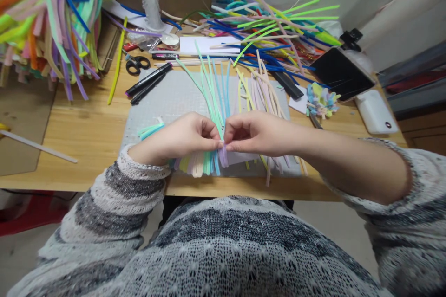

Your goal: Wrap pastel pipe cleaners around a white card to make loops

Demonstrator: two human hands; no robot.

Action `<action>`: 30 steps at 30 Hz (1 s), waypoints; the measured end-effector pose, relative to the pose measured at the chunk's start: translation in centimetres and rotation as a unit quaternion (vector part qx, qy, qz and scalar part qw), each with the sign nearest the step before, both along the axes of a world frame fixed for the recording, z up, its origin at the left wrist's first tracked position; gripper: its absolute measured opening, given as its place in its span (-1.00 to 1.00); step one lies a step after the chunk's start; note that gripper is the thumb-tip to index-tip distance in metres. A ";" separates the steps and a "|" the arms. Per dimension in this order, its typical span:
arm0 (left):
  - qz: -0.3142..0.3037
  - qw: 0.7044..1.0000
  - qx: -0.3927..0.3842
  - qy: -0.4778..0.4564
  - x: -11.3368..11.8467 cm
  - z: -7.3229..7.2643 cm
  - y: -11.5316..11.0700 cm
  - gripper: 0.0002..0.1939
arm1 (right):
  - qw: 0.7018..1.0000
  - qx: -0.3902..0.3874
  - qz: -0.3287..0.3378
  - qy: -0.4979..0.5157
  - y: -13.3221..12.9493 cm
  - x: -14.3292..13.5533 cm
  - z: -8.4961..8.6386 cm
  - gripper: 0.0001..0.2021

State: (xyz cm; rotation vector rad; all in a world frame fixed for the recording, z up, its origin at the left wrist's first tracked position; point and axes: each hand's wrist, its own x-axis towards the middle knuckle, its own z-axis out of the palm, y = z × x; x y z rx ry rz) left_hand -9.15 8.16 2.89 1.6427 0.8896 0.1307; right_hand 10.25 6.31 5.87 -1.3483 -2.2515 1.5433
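Observation:
My left hand point(195, 134) and my right hand point(247, 133) meet fingertip to fingertip, each pinched closed on a purple pipe cleaner point(223, 157) that hangs down in folded loops. Beneath my left hand shows a row of folded pastel pipe cleaners point(197, 168) in yellow, peach, mint and blue. Long mint pipe cleaners point(208, 84) fan out behind my fingers. Loose pink and yellow pipe cleaners point(266, 90) lie beyond and under my right hand. All of this is on a grey mat point(153, 102). My fingers hide the exact grip points.
At the left stands a big bundle of pipe cleaners point(62, 32). Scissors point(136, 65), black markers point(148, 81) and a wire spool point(150, 7) lie at the back left. A colourful heap of pipe cleaners point(265, 23), a dark-screened device point(343, 72) and a pastel fuzzy piece point(322, 100) are right.

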 end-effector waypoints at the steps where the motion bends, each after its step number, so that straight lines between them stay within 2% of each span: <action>1: 0.000 1.000 0.008 0.001 0.0 0.0 0.0 -0.80 | 1.000 -0.013 -0.015 -0.001 0.0 -0.1 0.0 -0.89; 5: -0.004 1.000 0.029 0.009 0.0 0.1 -0.1 -0.81 | 0.998 -0.051 -0.029 -0.040 0.2 -0.3 0.2 -0.82; 9: -0.008 0.999 0.028 0.017 0.1 0.1 0.0 -0.78 | 0.993 -0.022 -0.012 -0.114 0.1 -0.6 0.5 -0.82; 14: -0.007 0.999 0.029 0.020 0.1 0.0 0.1 -0.75 | 0.991 0.016 -0.016 -0.135 -0.1 -0.8 0.4 -0.82; 21: -0.026 0.997 0.060 0.033 0.4 -0.2 -0.1 -0.73 | 0.994 0.014 0.000 -0.108 0.1 -0.6 -0.5 -0.84; 25: -0.031 0.994 0.091 0.048 0.5 -0.1 -0.1 -0.72 | 0.997 0.009 -0.025 -0.072 0.0 -0.3 -1.3 -0.88; 27: -0.008 0.991 0.126 0.040 0.2 0.4 -0.1 -0.73 | 0.998 0.009 -0.051 -0.045 0.1 0.0 -1.7 -0.87; 30: 0.096 0.968 0.232 0.019 -0.5 1.3 -0.1 -0.74 | 0.996 0.010 -0.086 -0.003 0.3 0.6 -2.3 -0.85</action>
